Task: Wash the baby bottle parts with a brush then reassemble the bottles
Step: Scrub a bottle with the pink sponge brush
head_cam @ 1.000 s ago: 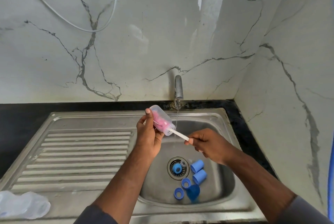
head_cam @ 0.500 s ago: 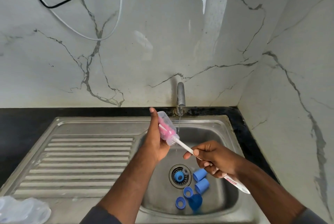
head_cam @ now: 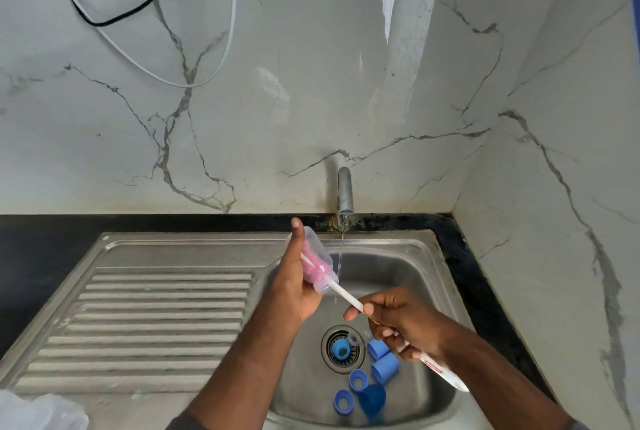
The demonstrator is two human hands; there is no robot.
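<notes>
Translucent plastic baby bottle (head_cam: 319, 261), cylindrical, tilted above the stainless-steel sink basin (head_cam: 408, 266). The left hand (head_cam: 294, 287) grips it, thumb straight, fingers largely hidden behind.
Bottle brush (head_cam: 346, 296): pink bristle head inside the bottle, smooth white handle pinched by the right hand (head_cam: 405, 322) fingers.
Blue caps (head_cam: 385, 366) and rings (head_cam: 343, 398) lie in the basin.
Clear item (head_cam: 38, 412), cut off, unidentifiable.

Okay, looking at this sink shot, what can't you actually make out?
Head view, the only one.
Clear item, bottom-left corner: cut off by the frame edge, blurred.
Fingers of the left hand: hidden behind the bottle.
Red print on the brush handle: too small to read.
Dark blue piece in the sink: which part it is, unclear.
</notes>
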